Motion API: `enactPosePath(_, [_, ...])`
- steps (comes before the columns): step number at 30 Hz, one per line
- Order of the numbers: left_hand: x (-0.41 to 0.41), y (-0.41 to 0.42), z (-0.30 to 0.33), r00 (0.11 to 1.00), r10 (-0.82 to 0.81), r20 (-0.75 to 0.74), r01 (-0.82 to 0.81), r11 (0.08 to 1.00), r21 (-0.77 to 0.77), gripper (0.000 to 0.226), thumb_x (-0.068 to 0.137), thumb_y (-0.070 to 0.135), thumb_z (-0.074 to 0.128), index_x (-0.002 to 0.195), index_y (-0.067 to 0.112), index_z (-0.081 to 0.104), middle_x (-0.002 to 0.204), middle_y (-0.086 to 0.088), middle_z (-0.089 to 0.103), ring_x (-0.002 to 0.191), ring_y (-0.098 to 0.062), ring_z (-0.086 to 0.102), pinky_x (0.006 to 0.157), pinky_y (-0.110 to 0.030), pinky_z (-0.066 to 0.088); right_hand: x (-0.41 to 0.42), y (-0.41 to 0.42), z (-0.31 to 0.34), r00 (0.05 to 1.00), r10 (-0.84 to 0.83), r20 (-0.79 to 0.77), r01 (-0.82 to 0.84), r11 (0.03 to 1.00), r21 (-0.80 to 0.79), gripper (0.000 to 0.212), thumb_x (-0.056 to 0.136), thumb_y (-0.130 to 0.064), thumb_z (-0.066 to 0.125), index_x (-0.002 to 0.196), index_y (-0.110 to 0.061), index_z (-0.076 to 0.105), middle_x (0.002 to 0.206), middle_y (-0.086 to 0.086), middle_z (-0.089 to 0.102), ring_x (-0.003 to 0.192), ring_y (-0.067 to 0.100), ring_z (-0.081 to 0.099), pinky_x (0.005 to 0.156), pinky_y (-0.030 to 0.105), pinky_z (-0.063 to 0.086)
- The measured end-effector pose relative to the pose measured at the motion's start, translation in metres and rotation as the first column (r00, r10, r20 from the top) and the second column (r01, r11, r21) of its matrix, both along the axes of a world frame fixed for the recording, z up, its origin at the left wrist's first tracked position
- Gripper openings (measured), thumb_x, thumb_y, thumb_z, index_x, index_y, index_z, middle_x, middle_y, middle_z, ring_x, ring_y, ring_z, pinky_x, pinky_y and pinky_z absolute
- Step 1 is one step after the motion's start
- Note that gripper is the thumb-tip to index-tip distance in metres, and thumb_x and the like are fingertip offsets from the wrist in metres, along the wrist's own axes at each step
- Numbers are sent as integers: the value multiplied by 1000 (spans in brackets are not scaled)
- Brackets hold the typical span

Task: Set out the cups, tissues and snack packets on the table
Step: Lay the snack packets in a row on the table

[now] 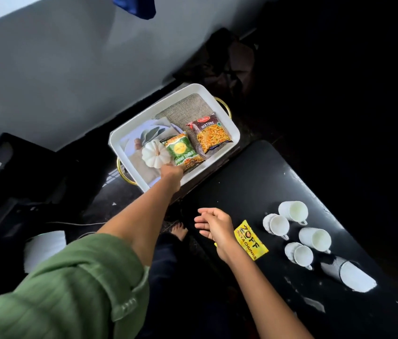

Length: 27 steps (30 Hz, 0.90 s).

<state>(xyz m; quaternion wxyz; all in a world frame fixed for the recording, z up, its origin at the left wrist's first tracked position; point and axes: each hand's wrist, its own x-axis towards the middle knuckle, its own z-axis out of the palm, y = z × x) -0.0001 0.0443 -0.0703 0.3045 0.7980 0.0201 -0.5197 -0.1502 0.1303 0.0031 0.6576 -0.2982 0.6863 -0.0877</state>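
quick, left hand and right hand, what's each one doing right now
Left hand: in the white tray, closing on the green snack packet; a firm grip cannot be told.
Right hand: open, empty, above the black table edge.

Left arm: extended forward, almost straight, green sleeve pushed up past the elbow, forearm bare. Left hand (pixel 171 170): knuckles up, fingers curled downward at the end of the reach; fingertips hidden, so whether the grip is closed cannot be told.

Right arm: bent, forearm bare, angled forward and inward. Right hand (pixel 213 227): well behind and to the right of the left grip, turned thumb-side up, fingers loosely spread and slightly curled, holding nothing.
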Motion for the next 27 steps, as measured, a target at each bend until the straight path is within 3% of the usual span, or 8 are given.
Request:
enactPosePath(6, [6, 0, 5, 997, -41, -59, 36, 996, -85, 41, 92, 9, 60, 131, -2, 51, 110, -9, 62, 86, -17, 49, 80, -24, 40, -14, 7, 2, 999, -28, -36, 29, 999, 34, 23, 94, -9, 44, 106, -11, 64, 86, 4, 67, 77, 13, 63, 65, 20, 49])
enactPosePath(8, [2, 9, 21, 995, -79, -65, 69, 987, -146, 35, 93, 4, 57, 127, -5, 54, 90, -1, 57, 75, -15, 47, 61, -15, 41, -19, 6, 2, 997, -54, -49, 55, 998, 31, 23, 94, -10, 44, 107, -10, 64, 89, 5, 68, 80, 15, 64, 66, 21, 50])
enactPosePath(10, [-3, 26, 32, 988, -133, -84, 115, 975, -191, 31, 91, -1, 57, 122, -3, 57, 98, -2, 56, 78, -13, 50, 46, -6, 40, -25, 3, 2, 993, -96, -63, 97, 995, 16, 24, 95, -11, 45, 110, -9, 63, 90, 6, 67, 81, 16, 65, 66, 21, 51])
enactPosePath(15, [-11, 74, 49, 913, -354, -204, 302, 921, -246, 28, 90, 5, 60, 118, 7, 62, 89, 1, 66, 70, -4, 58, 58, -13, 44, -41, -2, 4, 950, -291, -112, 286, 957, -57, 21, 97, -24, 46, 113, -12, 53, 113, 10, 59, 99, 26, 61, 74, 30, 49])
enactPosePath(18, [-24, 99, 58, 825, -478, -302, 387, 866, -316, 21, 89, 0, 59, 108, 8, 63, 69, 9, 70, 53, 4, 61, 48, -7, 43, -47, 0, 7, 941, -328, -78, 326, 945, -39, 41, 94, -38, 51, 126, -14, 47, 124, 5, 51, 113, 26, 54, 84, 35, 44])
enactPosePath(20, [-31, 105, 61, 756, -549, -357, 437, 829, -348, 20, 86, -1, 63, 104, 7, 65, 68, 8, 72, 62, -1, 66, 54, -8, 47, -50, 4, 9, 940, -338, -46, 336, 941, -33, 49, 89, -39, 59, 129, -14, 46, 125, 4, 55, 113, 22, 55, 85, 34, 44])
enactPosePath(23, [-38, 101, 66, 657, -681, -324, 577, 730, -366, 17, 84, -1, 66, 98, 9, 64, 75, 4, 69, 65, -1, 66, 60, -9, 49, -57, 10, 13, 928, -373, -9, 372, 927, -42, 40, 86, -34, 65, 118, -13, 56, 111, 7, 67, 97, 20, 63, 72, 30, 48])
enactPosePath(27, [-56, 93, 77, 540, -794, -280, 720, 607, -336, 19, 87, 7, 66, 103, 14, 58, 84, 5, 61, 62, 4, 61, 54, -12, 43, -74, 22, 17, 911, -411, -33, 406, 909, -98, 14, 90, -28, 61, 86, -16, 65, 92, 13, 69, 84, 19, 62, 82, 37, 51])
